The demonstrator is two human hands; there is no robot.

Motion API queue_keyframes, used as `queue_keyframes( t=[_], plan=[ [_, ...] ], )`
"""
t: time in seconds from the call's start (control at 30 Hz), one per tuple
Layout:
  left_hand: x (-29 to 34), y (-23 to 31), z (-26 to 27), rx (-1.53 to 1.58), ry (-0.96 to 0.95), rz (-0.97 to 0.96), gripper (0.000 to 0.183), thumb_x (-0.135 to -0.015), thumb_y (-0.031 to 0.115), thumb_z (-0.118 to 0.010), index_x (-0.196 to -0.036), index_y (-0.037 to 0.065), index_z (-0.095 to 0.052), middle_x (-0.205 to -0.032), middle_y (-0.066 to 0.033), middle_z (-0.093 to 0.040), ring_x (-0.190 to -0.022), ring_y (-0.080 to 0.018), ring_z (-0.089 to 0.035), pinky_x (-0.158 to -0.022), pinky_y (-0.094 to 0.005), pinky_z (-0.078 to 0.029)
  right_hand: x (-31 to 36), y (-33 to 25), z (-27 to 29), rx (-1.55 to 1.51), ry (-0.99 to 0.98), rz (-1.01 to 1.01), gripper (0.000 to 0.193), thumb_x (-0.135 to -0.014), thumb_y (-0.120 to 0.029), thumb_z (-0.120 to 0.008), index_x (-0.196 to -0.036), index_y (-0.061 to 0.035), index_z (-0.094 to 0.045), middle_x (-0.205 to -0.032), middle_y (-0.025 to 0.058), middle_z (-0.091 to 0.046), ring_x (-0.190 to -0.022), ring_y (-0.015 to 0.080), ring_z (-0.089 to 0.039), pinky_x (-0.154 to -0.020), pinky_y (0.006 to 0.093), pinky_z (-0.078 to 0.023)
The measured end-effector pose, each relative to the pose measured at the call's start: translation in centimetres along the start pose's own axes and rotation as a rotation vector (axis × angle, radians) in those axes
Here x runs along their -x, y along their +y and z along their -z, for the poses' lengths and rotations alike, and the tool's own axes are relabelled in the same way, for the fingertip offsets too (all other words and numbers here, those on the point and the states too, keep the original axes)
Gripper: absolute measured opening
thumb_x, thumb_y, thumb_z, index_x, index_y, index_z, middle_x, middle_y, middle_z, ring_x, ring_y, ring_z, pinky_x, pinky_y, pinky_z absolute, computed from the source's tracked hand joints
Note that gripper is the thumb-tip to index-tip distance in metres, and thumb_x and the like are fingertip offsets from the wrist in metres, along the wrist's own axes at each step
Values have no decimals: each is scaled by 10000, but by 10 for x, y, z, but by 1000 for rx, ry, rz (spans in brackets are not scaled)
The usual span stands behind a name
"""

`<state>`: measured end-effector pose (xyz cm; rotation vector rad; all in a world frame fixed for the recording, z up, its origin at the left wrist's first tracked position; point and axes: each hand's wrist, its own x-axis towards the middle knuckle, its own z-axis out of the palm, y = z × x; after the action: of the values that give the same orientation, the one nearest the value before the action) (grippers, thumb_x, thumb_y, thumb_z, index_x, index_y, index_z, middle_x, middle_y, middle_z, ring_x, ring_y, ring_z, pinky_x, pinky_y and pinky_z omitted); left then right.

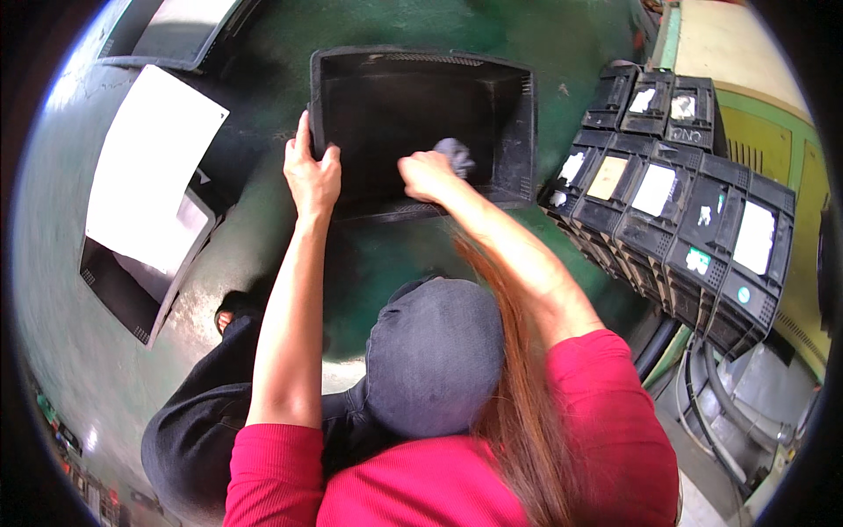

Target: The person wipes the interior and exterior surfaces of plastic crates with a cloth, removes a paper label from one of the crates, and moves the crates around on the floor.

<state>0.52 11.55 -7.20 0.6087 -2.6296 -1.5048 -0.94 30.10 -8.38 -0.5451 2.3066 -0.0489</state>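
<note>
In front of my knees, a black plastic crate (516, 132) rests on the green floor with its open side facing me. My left hand (313, 176) grips its left side wall, with the thumb inside the rim and the fingers along the outer face. Inside the crate, low and right of its middle, my right hand (428, 176) is closed on a bunched grey cloth (457, 156). Most of the cloth sticks out past the knuckles. The hand is slightly smeared by motion, and whether the cloth touches the crate's inner surface I cannot tell.
Several black crates (637, 233) with pale labels stand stacked at the right, beside a yellow-green cabinet (803, 255). Cables (702, 413) run below them. On the left, a white sheet (145, 167) partly covers another crate (123, 294); one more crate (167, 31) sits farther back.
</note>
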Motion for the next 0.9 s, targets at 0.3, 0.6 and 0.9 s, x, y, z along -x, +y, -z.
queue_keyframes(
  t=[0.3, 0.6, 0.9],
  plan=[
    [0, -5, 0, -76, 29, -91, 613, -698, 88, -591, -1295, 88, -451, -915, -181, -543, -838, -329, -581, -772, -389, -459, 27, 31, 28, -568, 425, -302, 142, -728, -200, -638, -848, -152, -696, -834, 108, -672, -788, 279, -649, -734, 376, -509],
    [0, 4, -1, -31, -8, -74, 599, -714, 72, -586, -1297, 89, -447, -940, -187, -546, -853, -335, -582, -768, -389, -460, -1, 98, 35, -369, 935, -662, 212, -788, -195, -602, -957, -71, -573, -865, 198, -636, -831, 383, -615, -724, 464, -493],
    [-2, 4, 2, -70, -15, -89, 599, -721, 70, -583, -1302, 102, -442, -946, -182, -550, -861, -340, -581, -771, -395, -460, -48, 108, 0, -5, 735, -584, 329, -831, -138, -505, -1128, -3, -466, -1125, 169, -471, -1096, 332, -467, -796, 431, -498]
  ],
)
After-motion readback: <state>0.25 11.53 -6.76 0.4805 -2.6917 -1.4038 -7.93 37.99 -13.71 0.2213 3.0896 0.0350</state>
